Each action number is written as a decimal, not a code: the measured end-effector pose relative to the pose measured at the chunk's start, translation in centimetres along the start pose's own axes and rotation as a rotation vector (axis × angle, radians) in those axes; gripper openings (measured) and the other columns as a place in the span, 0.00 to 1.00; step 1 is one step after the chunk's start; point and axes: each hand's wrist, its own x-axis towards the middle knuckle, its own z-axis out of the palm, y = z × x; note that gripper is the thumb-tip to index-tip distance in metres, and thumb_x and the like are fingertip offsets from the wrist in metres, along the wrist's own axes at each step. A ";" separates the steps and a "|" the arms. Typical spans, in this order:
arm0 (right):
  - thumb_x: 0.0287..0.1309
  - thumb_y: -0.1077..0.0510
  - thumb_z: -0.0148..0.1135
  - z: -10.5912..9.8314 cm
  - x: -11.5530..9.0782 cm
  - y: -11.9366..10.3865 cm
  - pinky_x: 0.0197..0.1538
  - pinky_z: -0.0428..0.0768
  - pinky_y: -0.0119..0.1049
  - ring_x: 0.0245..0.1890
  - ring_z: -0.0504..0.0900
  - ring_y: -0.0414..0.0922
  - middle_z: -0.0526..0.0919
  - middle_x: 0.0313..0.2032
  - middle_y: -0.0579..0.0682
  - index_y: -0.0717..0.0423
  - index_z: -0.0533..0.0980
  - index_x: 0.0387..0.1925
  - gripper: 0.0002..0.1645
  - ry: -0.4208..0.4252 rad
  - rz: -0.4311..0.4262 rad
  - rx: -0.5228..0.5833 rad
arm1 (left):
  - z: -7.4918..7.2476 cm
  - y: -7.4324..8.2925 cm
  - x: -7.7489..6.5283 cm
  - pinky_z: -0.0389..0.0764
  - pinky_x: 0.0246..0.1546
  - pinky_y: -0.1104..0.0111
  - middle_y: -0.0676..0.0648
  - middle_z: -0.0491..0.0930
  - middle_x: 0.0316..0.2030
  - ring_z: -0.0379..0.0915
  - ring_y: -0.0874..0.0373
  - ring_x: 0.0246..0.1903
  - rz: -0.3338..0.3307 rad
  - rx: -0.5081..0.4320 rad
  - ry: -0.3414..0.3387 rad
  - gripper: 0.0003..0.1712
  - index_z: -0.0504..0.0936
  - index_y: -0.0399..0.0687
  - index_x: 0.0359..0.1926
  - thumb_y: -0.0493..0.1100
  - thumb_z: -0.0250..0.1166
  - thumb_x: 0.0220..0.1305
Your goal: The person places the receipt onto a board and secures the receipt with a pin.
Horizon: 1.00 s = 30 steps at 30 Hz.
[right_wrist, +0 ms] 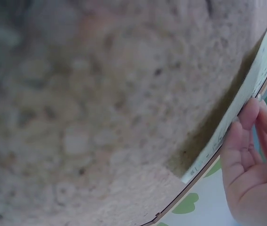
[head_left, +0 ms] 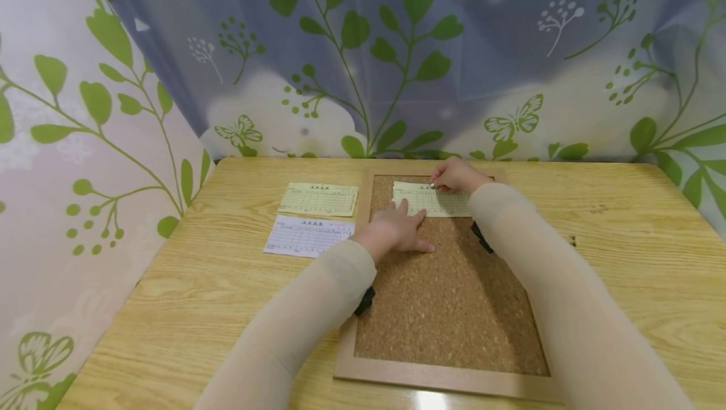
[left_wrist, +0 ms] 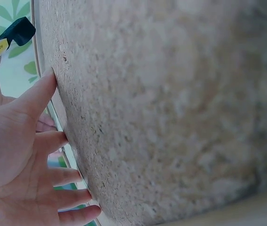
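A wood-framed corkboard (head_left: 448, 309) lies on the table, with a pale yellow printed slip (head_left: 426, 203) across its upper part. My right hand (head_left: 456, 176) pinches a small silvery thumbtack (head_left: 433, 186) at the slip's top edge, near its middle. In the right wrist view, the thumb and fingers of that hand (right_wrist: 253, 165) come together over the slip (right_wrist: 218, 136), whose near edge stands a little off the cork. My left hand (head_left: 397, 228) is spread with straight fingers on the board, fingertips at the slip's lower left corner. The left wrist view shows its fingers (left_wrist: 35, 141) extended against the cork.
Left of the board lie another yellow printed slip (head_left: 319, 199) and, nearer me, a white printed slip (head_left: 303, 237) partly behind my left sleeve. The wooden table (head_left: 187, 309) meets a leaf-patterned curtain (head_left: 397, 82) at the back and a similar one at the left.
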 end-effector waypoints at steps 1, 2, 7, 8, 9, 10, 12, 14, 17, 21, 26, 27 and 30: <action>0.64 0.63 0.54 0.0 -0.1 0.0 0.28 0.71 0.34 0.22 0.74 0.40 0.78 0.22 0.48 0.64 0.78 0.39 0.08 0.006 0.007 0.006 | 0.0 0.0 0.0 0.54 0.64 0.52 0.41 0.38 0.72 0.39 0.42 0.69 0.000 -0.001 0.000 0.47 0.44 0.64 0.73 0.75 0.45 0.58; 0.64 0.64 0.55 0.0 -0.1 0.0 0.29 0.72 0.34 0.22 0.75 0.40 0.79 0.23 0.48 0.64 0.78 0.40 0.09 0.010 0.014 0.015 | 0.0 0.0 0.0 0.54 0.64 0.52 0.41 0.38 0.72 0.38 0.42 0.69 0.001 -0.002 0.001 0.47 0.44 0.64 0.73 0.75 0.45 0.59; 0.64 0.63 0.54 0.0 -0.1 -0.1 0.31 0.74 0.34 0.24 0.77 0.39 0.80 0.25 0.47 0.64 0.78 0.42 0.10 0.025 0.047 0.053 | 0.0 0.0 -0.1 0.54 0.64 0.51 0.42 0.38 0.72 0.38 0.43 0.69 -0.001 -0.006 0.003 0.47 0.44 0.64 0.73 0.75 0.45 0.59; 0.64 0.63 0.54 0.0 -0.1 -0.1 0.31 0.74 0.34 0.24 0.77 0.39 0.81 0.25 0.48 0.64 0.78 0.43 0.10 0.026 0.052 0.062 | 0.0 0.0 -0.1 0.54 0.64 0.51 0.42 0.38 0.72 0.38 0.43 0.69 -0.001 -0.007 0.003 0.47 0.44 0.64 0.73 0.75 0.45 0.59; 0.64 0.64 0.54 0.0 -0.1 -0.1 0.31 0.74 0.34 0.24 0.77 0.39 0.80 0.25 0.48 0.65 0.78 0.43 0.10 0.026 0.056 0.070 | 0.0 0.0 0.0 0.54 0.63 0.51 0.42 0.38 0.72 0.38 0.43 0.69 -0.001 -0.006 0.004 0.47 0.44 0.64 0.73 0.74 0.45 0.59; 0.64 0.64 0.54 -0.1 -0.1 -0.1 0.31 0.74 0.34 0.24 0.77 0.39 0.80 0.25 0.48 0.64 0.78 0.43 0.10 0.027 0.062 0.079 | 0.0 0.0 0.0 0.55 0.63 0.51 0.42 0.38 0.72 0.38 0.43 0.69 -0.001 -0.004 0.004 0.47 0.44 0.64 0.73 0.74 0.45 0.59; 0.64 0.64 0.53 -0.1 -0.1 -0.2 0.31 0.74 0.34 0.24 0.77 0.39 0.80 0.26 0.48 0.65 0.77 0.44 0.11 0.024 0.070 0.101 | 0.0 0.0 0.0 0.55 0.63 0.52 0.42 0.37 0.72 0.38 0.43 0.69 -0.002 -0.001 0.005 0.47 0.44 0.64 0.73 0.75 0.45 0.58; 0.64 0.64 0.53 -0.1 -0.1 -0.1 0.31 0.75 0.34 0.24 0.77 0.40 0.80 0.26 0.48 0.65 0.77 0.44 0.11 0.024 0.080 0.120 | 0.0 0.1 0.0 0.56 0.63 0.52 0.42 0.37 0.72 0.38 0.43 0.69 -0.002 0.003 0.004 0.47 0.43 0.64 0.73 0.75 0.45 0.58; 0.65 0.64 0.53 -0.1 -0.1 -0.1 0.31 0.75 0.34 0.25 0.77 0.39 0.79 0.26 0.48 0.65 0.76 0.45 0.11 0.023 0.090 0.138 | 0.0 0.1 0.0 0.56 0.63 0.52 0.42 0.38 0.72 0.39 0.43 0.69 -0.003 0.009 0.003 0.47 0.43 0.64 0.73 0.75 0.45 0.58; 0.65 0.63 0.52 -0.1 -0.2 -0.1 0.32 0.75 0.34 0.25 0.77 0.39 0.79 0.26 0.48 0.65 0.76 0.46 0.12 0.023 0.095 0.155 | -0.1 0.2 -0.1 0.55 0.63 0.52 0.42 0.37 0.72 0.39 0.43 0.69 -0.005 0.012 0.000 0.47 0.43 0.64 0.73 0.75 0.45 0.58; 0.65 0.63 0.53 0.0 -0.5 -0.2 0.33 0.75 0.35 0.25 0.78 0.39 0.79 0.27 0.48 0.65 0.76 0.45 0.11 0.031 0.098 0.179 | -0.2 0.2 -0.2 0.55 0.63 0.52 0.42 0.37 0.72 0.38 0.43 0.69 -0.008 0.007 -0.005 0.47 0.43 0.64 0.73 0.75 0.45 0.58; 0.65 0.63 0.53 0.0 -0.5 -0.2 0.33 0.75 0.35 0.25 0.78 0.39 0.79 0.27 0.48 0.65 0.76 0.45 0.11 0.031 0.098 0.178 | -0.1 0.2 -0.2 0.55 0.63 0.52 0.42 0.37 0.72 0.38 0.43 0.69 -0.010 0.006 -0.005 0.47 0.43 0.64 0.73 0.75 0.45 0.58; 0.65 0.63 0.53 0.0 -0.5 -0.1 0.33 0.75 0.35 0.25 0.78 0.39 0.79 0.26 0.48 0.65 0.76 0.46 0.12 0.029 0.096 0.172 | -0.1 0.2 -0.1 0.55 0.63 0.52 0.42 0.37 0.72 0.38 0.43 0.69 -0.010 0.001 -0.005 0.47 0.43 0.64 0.73 0.75 0.45 0.58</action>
